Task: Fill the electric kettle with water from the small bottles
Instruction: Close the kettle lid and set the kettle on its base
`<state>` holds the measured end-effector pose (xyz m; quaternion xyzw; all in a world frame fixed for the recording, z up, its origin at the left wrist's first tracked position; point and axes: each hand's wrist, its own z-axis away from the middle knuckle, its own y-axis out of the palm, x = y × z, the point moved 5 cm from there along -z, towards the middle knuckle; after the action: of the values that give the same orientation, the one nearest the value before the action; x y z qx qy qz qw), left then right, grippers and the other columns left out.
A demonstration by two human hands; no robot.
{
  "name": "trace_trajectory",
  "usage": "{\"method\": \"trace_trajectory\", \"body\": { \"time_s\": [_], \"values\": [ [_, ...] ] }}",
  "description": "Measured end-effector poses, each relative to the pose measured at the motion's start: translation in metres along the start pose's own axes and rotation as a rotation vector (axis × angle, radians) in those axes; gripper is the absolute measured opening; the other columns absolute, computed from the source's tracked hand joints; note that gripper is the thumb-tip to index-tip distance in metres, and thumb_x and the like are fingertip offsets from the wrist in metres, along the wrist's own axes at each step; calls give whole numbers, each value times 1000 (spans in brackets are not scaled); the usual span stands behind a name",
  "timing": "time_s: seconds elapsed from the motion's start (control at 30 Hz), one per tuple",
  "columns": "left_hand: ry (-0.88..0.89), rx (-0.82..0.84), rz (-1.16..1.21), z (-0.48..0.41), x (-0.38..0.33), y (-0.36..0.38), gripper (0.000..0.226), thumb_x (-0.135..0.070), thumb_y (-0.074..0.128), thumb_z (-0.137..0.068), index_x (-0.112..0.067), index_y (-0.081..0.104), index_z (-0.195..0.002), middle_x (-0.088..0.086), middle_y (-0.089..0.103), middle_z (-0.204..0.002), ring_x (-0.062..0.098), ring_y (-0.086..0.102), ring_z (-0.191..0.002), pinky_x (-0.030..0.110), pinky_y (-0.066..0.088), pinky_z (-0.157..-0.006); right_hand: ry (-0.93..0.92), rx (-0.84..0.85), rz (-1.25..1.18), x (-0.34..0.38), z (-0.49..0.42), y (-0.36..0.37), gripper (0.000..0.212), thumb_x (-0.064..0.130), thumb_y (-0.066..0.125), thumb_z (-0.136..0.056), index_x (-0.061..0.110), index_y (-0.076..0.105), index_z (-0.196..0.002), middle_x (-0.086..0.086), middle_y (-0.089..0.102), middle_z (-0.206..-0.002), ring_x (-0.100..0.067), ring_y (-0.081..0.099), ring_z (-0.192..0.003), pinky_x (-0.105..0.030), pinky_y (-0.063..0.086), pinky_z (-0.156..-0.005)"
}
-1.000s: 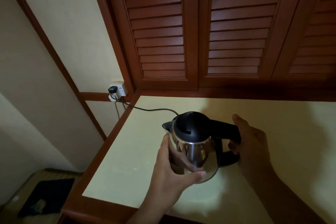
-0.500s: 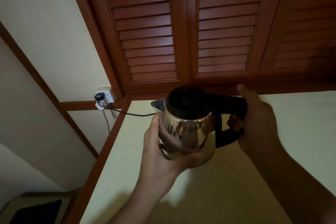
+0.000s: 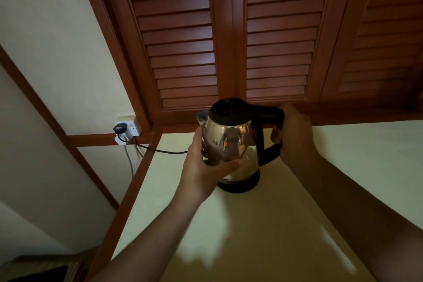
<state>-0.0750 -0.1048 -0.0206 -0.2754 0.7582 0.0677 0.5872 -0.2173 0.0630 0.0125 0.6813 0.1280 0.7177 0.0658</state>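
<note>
Left hand [image 3: 206, 165] is cupped round the shiny steel side of the electric kettle [image 3: 233, 137], thumb across the front. The right hand [image 3: 295, 135] is wrapped round its black handle [image 3: 267, 112]. The kettle's upright with its lid down, right over its black base [image 3: 240, 186] on the cream countertop [image 3: 343, 167]; can't tell if it's fully seated. A black cord [image 3: 160, 150] runs left to a plug in the wall socket [image 3: 128, 129]. Louvred wooden doors [image 3: 183, 52] sit behind.

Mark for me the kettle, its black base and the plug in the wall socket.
kettle [image 3: 238, 137]: head view, on the shiny steel side.
base [image 3: 240, 186]: head view, on its black front rim.
plug [image 3: 119, 129]: head view, on the plug's black top.
</note>
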Motion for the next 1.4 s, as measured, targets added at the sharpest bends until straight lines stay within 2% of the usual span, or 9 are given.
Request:
{"method": "trace_trajectory", "body": {
  "time_s": [0.13, 0.47, 0.67, 0.83, 0.97, 1.13, 1.23, 1.33, 1.4],
  "values": [
    [-77, 17, 0, -8, 22, 6, 87, -14, 97, -70, -56, 49, -128, -29, 71, -115, -3, 69, -106, 16, 59, -80, 33, -38, 46, -16, -16, -1, 27, 26, 58, -81, 19, 54, -55, 2, 46, -47, -15, 36, -42, -29, 27, -47],
    [-72, -3, -61, -8, 33, 18, 87, -25, 96, -74, -70, 41, -124, -42, 62, -117, -12, 63, -111, 14, 58, -80, 47, -31, 86, -27, -41, -7, 28, 21, 55, -86, 14, 53, -59, 3, 45, -44, -15, 37, -41, -27, 27, -46],
    [-53, 24, -94, -11, 37, 18, 98, -40, 97, -69, -58, 38, -145, -23, 58, -136, 6, 63, -122, 36, 64, -92, 23, -47, 65, -32, -43, -16, 28, 16, 50, -90, 13, 51, -62, 1, 44, -47, -14, 37, -41, -27, 27, -46],
    [-100, 56, -75, -9, 51, 20, 95, -31, 100, -68, -63, 39, -134, -24, 64, -122, 2, 63, -122, 23, 59, -94, -29, -31, 168, -37, -44, -19, 26, 23, 50, -92, 15, 55, -67, -1, 47, -55, -13, 42, -43, -25, 34, -45],
    [-134, 62, -72, -8, 63, 17, 102, -42, 101, -64, -67, 36, -138, -25, 60, -132, 3, 61, -126, 34, 59, -102, -95, -40, 201, -34, -40, -19, 29, 14, 49, -92, 12, 52, -63, -4, 45, -53, -15, 43, -44, -25, 32, -44],
    [-158, 126, -47, -11, 65, 15, 100, -32, 98, -68, -60, 32, -139, -25, 58, -129, -20, 60, -108, 8, 53, -81, -88, -55, 176, -35, -33, -17, 31, 22, 50, -91, 16, 56, -61, 4, 50, -47, -15, 45, -46, -29, 35, -51],
    [-188, 199, 0, -13, 74, 11, 97, -24, 96, -73, -58, 33, -139, -26, 56, -130, -19, 59, -111, 8, 53, -84, -96, -38, 142, -38, -29, -21, 37, 32, 51, -93, 15, 60, -62, -2, 53, -52, -19, 46, -51, -33, 36, -56],
    [-211, 247, -35, -12, 85, 9, 90, -29, 96, -73, -68, 38, -130, -33, 58, -130, -12, 57, -121, 15, 52, -93, -91, -35, 179, -47, -23, -23, 50, 48, 46, -98, 15, 63, -64, -5, 56, -57, -21, 53, -55, -35, 43, -62],
    [-208, 242, -66, -12, 91, 8, 87, -29, 96, -74, -59, 41, -134, -29, 64, -121, -4, 64, -118, 19, 55, -92, -88, -63, 155, -57, -16, -26, 57, 55, 40, -100, 14, 60, -67, -6, 56, -60, -23, 55, -60, -38, 46, -67]
  ]
}}
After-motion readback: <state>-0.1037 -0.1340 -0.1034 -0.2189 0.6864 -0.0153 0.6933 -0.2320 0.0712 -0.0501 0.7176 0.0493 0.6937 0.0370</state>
